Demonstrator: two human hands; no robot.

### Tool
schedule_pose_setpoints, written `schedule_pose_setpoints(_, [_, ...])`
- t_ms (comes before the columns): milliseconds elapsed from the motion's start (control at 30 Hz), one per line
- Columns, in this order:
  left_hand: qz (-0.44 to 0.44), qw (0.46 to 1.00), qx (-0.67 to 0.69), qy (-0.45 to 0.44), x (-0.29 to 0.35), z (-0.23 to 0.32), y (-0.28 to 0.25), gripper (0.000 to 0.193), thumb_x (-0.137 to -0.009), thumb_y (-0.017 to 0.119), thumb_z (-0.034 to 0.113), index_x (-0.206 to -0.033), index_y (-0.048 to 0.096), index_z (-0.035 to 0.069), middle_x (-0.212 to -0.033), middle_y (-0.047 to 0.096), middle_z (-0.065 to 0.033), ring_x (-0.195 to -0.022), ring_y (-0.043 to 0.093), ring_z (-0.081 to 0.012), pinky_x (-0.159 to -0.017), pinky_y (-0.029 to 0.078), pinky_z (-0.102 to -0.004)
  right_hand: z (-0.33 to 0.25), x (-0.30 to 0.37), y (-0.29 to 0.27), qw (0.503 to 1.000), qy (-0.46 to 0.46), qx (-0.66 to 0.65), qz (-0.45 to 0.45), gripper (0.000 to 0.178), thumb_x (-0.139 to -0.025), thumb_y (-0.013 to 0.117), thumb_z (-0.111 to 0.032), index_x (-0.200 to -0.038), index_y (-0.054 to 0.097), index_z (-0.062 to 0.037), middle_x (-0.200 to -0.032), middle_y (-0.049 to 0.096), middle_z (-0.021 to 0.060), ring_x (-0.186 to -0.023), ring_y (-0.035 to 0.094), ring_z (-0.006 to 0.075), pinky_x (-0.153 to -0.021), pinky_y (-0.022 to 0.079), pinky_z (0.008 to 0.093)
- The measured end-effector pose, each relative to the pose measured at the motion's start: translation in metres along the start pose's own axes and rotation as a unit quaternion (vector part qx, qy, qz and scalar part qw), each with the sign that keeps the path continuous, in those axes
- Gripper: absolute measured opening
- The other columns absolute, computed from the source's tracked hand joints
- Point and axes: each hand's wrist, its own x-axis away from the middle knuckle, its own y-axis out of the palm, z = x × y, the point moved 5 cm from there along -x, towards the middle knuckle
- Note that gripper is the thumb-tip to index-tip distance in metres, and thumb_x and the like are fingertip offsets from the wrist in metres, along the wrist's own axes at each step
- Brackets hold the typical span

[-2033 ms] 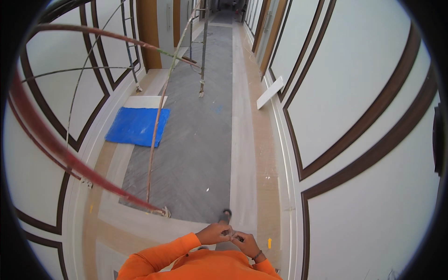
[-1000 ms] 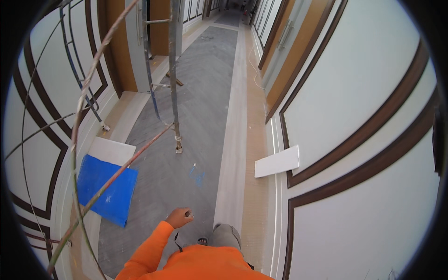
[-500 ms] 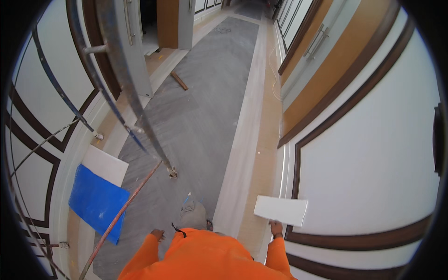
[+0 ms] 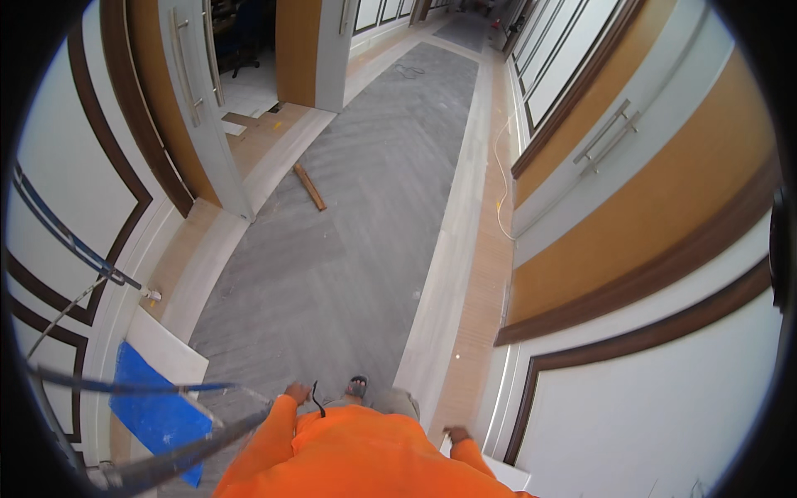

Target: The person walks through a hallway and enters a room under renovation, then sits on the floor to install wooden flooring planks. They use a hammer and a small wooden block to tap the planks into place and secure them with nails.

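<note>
The left hand [image 4: 296,393] hung beside the orange-sleeved torso, near the end of a scaffold frame [image 4: 187,452] of round, paint-worn metal tube. Its thick tube slanted from lower left up toward the left forearm, while a thinner bluish one ran nearly level; whether they touched the sleeve could not be told. The right hand [image 4: 457,434] was low on the right, next to a smooth white board [image 4: 512,475] by the wall's foot (the sleeve hid much of it, so its long axis could not be read), one corner pointing right. Both hands were too small and blurred to tell whether the fingers were apart or together. Grey, herringbone-textured floor covering [image 4: 365,249] stretched ahead, bearing a slim wooden strip [image 4: 310,187]; a blue sheet [image 4: 158,407] lay left.
</note>
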Motion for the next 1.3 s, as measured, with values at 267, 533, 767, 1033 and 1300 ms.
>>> schedule_pose_setpoints(267, [0.054, 0.974, 0.205, -0.076, -0.212, 0.158, -0.242, 0.03, -0.087, 0.068, 0.033, -0.082, 0.072, 0.003, -0.087, 0.077, -0.0107, -0.085, 0.073, -0.0254, -0.081, 0.056, -0.0369, -0.107, -0.067, -0.093, 0.938, 0.245, -0.237, -0.07, 0.028, -0.097, 0.054, -0.026, -0.111, 0.075, -0.0142, -0.091, 0.072, 0.0143, -0.076, 0.068, 0.0252, -0.076, 0.057, 0.0425])
schedule_pose_setpoints(533, [-0.048, 0.941, 0.224, -0.248, -0.345, 0.072, -0.244, 0.04, -0.092, 0.06, 0.042, -0.086, 0.074, 0.005, -0.086, 0.078, -0.01, -0.077, 0.072, -0.0251, -0.073, 0.057, -0.0405, -0.234, -0.349, -0.434, 0.973, 0.096, -0.19, 0.09, 0.033, -0.096, 0.057, -0.033, -0.099, 0.076, -0.0064, -0.079, 0.069, 0.0138, -0.061, 0.064, 0.0236, -0.062, 0.056, 0.0416])
schedule_pose_setpoints(767, [-0.04, 0.865, 0.366, -0.342, -0.415, 0.122, -0.302, 0.045, -0.096, 0.059, 0.041, -0.106, 0.069, -0.001, -0.09, 0.078, -0.0089, -0.08, 0.073, -0.0226, -0.066, 0.059, -0.0413, -0.584, -0.498, -0.758, 0.929, -0.203, -0.149, 0.272, 0.033, -0.096, 0.065, -0.032, -0.086, 0.073, -0.0015, -0.065, 0.061, 0.0078, -0.061, 0.055, 0.0173, -0.06, 0.046, 0.0369])
schedule_pose_setpoints(1033, [-0.044, 0.827, 0.436, -0.351, -0.621, 0.141, -0.442, 0.051, -0.097, 0.056, 0.042, -0.115, 0.064, -0.005, -0.1, 0.078, -0.01, -0.086, 0.075, -0.022, -0.067, 0.06, -0.0412, -0.649, -0.737, -0.764, 0.974, -0.165, 0.052, 0.148, 0.025, -0.098, 0.06, -0.028, -0.096, 0.079, -0.0125, -0.074, 0.07, 0.0098, -0.064, 0.066, 0.0254, -0.066, 0.054, 0.0415])
schedule_pose_setpoints(1300, [0.204, 0.875, 0.345, -0.27, -0.806, 0.147, -0.763, 0.037, -0.089, 0.063, 0.04, -0.096, 0.069, 0.004, -0.089, 0.076, -0.0111, -0.087, 0.071, -0.0307, -0.085, 0.055, -0.0416, -0.751, -0.771, -0.759, 0.99, 0.06, -0.035, -0.127, 0.026, -0.1, 0.054, -0.028, -0.116, 0.073, -0.0202, -0.08, 0.069, 0.008, -0.07, 0.065, 0.0204, -0.067, 0.055, 0.0395])
